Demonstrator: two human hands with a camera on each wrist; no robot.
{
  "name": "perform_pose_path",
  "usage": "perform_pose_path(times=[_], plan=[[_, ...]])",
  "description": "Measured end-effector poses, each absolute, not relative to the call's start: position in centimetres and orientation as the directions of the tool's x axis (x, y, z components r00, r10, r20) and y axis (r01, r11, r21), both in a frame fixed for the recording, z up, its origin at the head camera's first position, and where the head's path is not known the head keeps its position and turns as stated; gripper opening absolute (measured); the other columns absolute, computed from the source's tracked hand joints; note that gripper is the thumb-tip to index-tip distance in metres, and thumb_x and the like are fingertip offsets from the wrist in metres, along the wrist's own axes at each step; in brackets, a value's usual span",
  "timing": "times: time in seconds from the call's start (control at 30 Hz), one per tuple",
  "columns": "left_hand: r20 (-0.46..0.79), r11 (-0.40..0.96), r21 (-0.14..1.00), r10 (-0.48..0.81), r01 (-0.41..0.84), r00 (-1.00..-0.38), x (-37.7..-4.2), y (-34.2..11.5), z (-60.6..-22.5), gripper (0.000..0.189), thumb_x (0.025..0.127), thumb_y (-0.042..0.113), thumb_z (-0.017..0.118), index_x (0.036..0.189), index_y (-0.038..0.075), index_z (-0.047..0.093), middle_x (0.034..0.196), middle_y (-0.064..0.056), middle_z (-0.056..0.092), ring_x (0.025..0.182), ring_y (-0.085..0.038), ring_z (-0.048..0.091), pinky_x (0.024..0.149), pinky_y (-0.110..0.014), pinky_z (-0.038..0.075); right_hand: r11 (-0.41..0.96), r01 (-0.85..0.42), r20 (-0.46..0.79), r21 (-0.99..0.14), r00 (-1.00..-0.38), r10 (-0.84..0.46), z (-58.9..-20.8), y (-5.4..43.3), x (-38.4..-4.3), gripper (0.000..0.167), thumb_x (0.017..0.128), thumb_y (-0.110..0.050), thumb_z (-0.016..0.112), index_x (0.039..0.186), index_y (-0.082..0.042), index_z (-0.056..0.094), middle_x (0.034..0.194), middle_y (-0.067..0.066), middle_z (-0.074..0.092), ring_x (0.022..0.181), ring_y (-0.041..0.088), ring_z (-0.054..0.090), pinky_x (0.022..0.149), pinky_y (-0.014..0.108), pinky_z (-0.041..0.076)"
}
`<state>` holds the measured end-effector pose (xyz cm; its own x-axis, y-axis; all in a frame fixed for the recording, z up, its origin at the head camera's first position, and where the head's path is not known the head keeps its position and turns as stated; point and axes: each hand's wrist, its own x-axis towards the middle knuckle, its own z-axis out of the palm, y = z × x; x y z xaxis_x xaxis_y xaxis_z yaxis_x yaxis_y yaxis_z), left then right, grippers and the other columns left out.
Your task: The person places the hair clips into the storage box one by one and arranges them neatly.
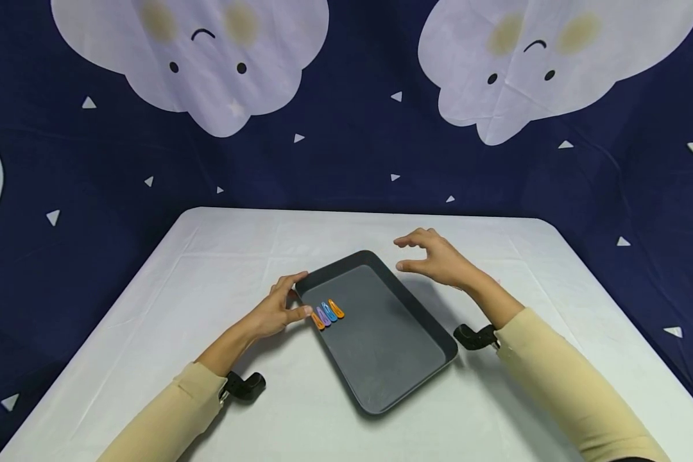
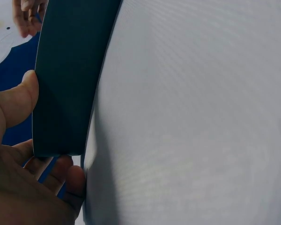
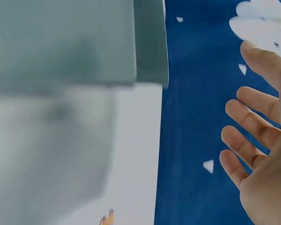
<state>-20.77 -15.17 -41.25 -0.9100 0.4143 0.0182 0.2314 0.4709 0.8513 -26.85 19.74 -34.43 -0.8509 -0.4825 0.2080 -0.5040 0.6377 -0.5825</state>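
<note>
From the head view, you see the grey tray [image 1: 389, 333] set at a slant on the white-covered desk [image 1: 248, 256], in front of a navy backdrop [image 1: 346, 163] with clouds. Only here can you make out the clips: an orange clip [image 1: 317, 321], a purple clip [image 1: 323, 316], a blue clip [image 1: 329, 312] and a second orange clip [image 1: 337, 308], side by side inside the tray along its left wall. Your left hand [image 1: 274, 311] grips the left corner, its thumb at the rim just beside the nearest clip. Your right hand [image 1: 436, 260] is raised off the tray's far right side, thumb and fingers parted, holding nothing. Both forearms angle inward in beige sleeves [image 1: 566, 385].

From the left wrist, you get what the head view hides: the outer face of the tray wall, your left thumb pressed to one edge and your fingers bent against the end of the wall. That wall hides the clips. Fingers of your right hand show at the upper left, apart from the tray.

From the right wrist, you see your right palm turned to the camera, fingers loosely spread and slightly bent, well apart from the blurred tray corner. A small orange patch is cut off at the bottom edge; you cannot tell what it is.
</note>
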Motion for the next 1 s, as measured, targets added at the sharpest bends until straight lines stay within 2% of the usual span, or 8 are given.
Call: perform_pose_path(times=[0.2, 0.33, 0.57, 0.83, 1.0], plan=[[0.016, 0.469, 0.853, 0.411, 0.227, -0.911, -20.7, -15.2, -41.3, 0.073, 0.09, 0.019, 0.064, 0.149, 0.01, 0.022, 0.146, -0.017, 0.027, 0.119, -0.033, 0.035, 0.095, -0.05, 0.035, 0.71, -0.43, 0.204, -0.558, -0.9, -0.385, -34.5, 22.9, -26.7, 0.051, 0.083, -0.04, 0.071, 0.127, -0.016, 0.059, 0.122, 0.005, 0.059, 0.116, 0.026, 0.046, 0.09, 0.047, 0.038], [0.013, 0.468, 0.855, 0.411, 0.223, -0.911, -20.8, -15.2, -41.3, 0.073, 0.09, 0.019, 0.064, 0.149, 0.011, 0.022, 0.146, -0.017, 0.027, 0.119, -0.033, 0.034, 0.096, -0.051, 0.034, 0.744, -0.388, 0.204, -0.544, -0.921, -0.331, -34.9, 24.9, -26.3, 0.053, 0.084, -0.042, 0.069, 0.128, -0.014, 0.058, 0.123, 0.007, 0.058, 0.115, 0.029, 0.047, 0.09, 0.047, 0.037], [0.013, 0.455, 0.863, 0.414, 0.22, -0.91, -20.7, -15.3, -41.2, 0.074, 0.09, 0.02, 0.064, 0.149, 0.009, 0.022, 0.144, -0.017, 0.028, 0.119, -0.033, 0.033, 0.097, -0.052, 0.032, 0.779, -0.322, 0.221, -0.538, -0.946, -0.238, -36.0, 28.1, -25.6, 0.054, 0.085, -0.039, 0.068, 0.127, -0.007, 0.058, 0.125, 0.014, 0.057, 0.112, 0.032, 0.048, 0.091, 0.049, 0.037], [0.022, 0.456, 0.86, 0.414, 0.228, -0.91, -20.7, -15.3, -41.3, 0.074, 0.09, 0.02, 0.064, 0.149, 0.008, 0.022, 0.145, -0.017, 0.028, 0.119, -0.033, 0.034, 0.096, -0.05, 0.033, 0.819, -0.223, 0.19, -0.529, -0.972, -0.141, -37.0, 31.0, -25.0, 0.059, 0.086, -0.044, 0.066, 0.129, -0.006, 0.055, 0.128, 0.018, 0.054, 0.115, 0.04, 0.045, 0.087, 0.053, 0.04], [0.026, 0.459, 0.858, 0.413, 0.232, -0.911, -20.7, -15.3, -41.3, 0.074, 0.089, 0.02, 0.065, 0.149, 0.008, 0.022, 0.145, -0.017, 0.028, 0.119, -0.033, 0.034, 0.095, -0.05, 0.034, 0.837, -0.188, 0.181, -0.513, -0.977, -0.109, -37.7, 32.6, -24.9, 0.059, 0.087, -0.042, 0.065, 0.129, -0.002, 0.054, 0.128, 0.022, 0.053, 0.116, 0.043, 0.045, 0.09, 0.057, 0.037]])
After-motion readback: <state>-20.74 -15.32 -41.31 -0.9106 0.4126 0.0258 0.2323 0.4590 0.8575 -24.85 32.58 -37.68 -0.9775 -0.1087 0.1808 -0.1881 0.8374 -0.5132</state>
